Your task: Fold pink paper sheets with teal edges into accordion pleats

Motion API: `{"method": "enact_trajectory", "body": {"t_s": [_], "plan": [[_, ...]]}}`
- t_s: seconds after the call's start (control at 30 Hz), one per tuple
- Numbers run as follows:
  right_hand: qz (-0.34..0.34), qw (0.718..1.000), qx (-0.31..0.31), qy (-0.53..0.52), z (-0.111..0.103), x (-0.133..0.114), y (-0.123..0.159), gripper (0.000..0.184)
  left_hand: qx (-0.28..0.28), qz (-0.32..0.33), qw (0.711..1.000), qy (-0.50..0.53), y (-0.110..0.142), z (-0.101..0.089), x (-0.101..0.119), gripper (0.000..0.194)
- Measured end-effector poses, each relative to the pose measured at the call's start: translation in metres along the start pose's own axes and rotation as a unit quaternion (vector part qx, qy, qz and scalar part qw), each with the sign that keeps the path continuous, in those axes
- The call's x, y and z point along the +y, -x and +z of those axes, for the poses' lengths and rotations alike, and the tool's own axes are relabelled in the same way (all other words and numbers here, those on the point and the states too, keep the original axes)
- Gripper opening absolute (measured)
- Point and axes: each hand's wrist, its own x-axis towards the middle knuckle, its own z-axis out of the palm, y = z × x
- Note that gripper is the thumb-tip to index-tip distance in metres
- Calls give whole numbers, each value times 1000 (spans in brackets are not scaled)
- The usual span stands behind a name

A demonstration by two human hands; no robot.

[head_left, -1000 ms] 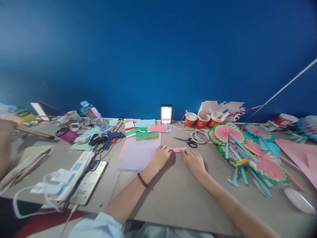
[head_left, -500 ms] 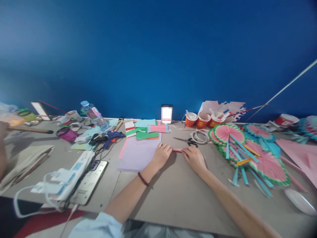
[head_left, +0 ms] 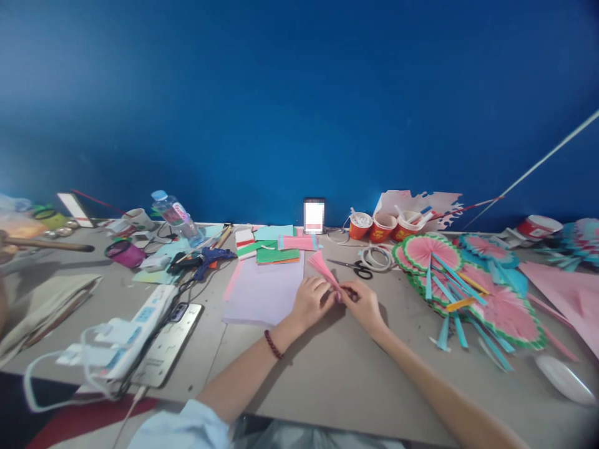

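Observation:
A narrow bundle of pleated pink paper (head_left: pixel 322 268) slants up and left from my fingers, its far end slightly fanned. My left hand (head_left: pixel 312 303) pinches it near its lower end. Right beside it, my right hand (head_left: pixel 362 305) grips the same end with thumb and fingertips. Fingers hide part of the folded tip. Just beyond my hands lie black scissors (head_left: pixel 360 269) and a roll of whitish tape or cord (head_left: pixel 377 258). Lilac paper sheets (head_left: pixel 262 290) lie to the left of my left hand.
Finished pink and green paper fans (head_left: pixel 433 252) spread over the right side. Red paper cups (head_left: pixel 360 226) stand at the wall. On the left are a power strip (head_left: pixel 140 330), a phone (head_left: pixel 168 346), a blue glue gun (head_left: pixel 208 260) and a bottle (head_left: pixel 175 215). Another person's hand (head_left: pixel 5 248) holds a stick.
The pink paper was a flat strip stretched between both hands; now it points up and left with its end fanned. My hands have come closer together. The other person's stick shifted slightly left.

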Motion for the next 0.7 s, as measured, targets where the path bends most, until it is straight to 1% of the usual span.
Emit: {"method": "enact_trajectory", "body": {"t_s": [0.07, 0.13, 0.27, 0.33, 0.4, 0.53, 0.63, 0.7], "plan": [[3, 1000, -2, -22, 1, -3, 0, 17, -9, -34, 998, 52, 0, -1, 3, 22], [0, 999, -12, -50, 1, -4, 1, 20, -12, -62, 995, 81, -1, -3, 5, 23], [-28, 994, -51, -91, 0, -4, 3, 28, 2, -128, 986, 102, -4, -7, 7, 18], [-44, 992, -72, -94, 0, -4, 4, 31, 10, -166, 980, 108, -5, -9, 9, 15], [-63, 990, -85, -90, 0, -4, 5, 32, 10, -189, 975, 118, -6, -10, 10, 13], [-88, 990, -91, -60, 2, -1, 4, 31, 3, -195, 973, 126, -6, -8, 8, 6], [-105, 991, -78, -18, 2, 3, 3, 30, 6, -174, 980, 92, -5, -6, 2, 9], [-119, 991, -66, 21, 2, 4, 3, 28, 13, -149, 987, 54, -4, -6, -2, 12]]}}
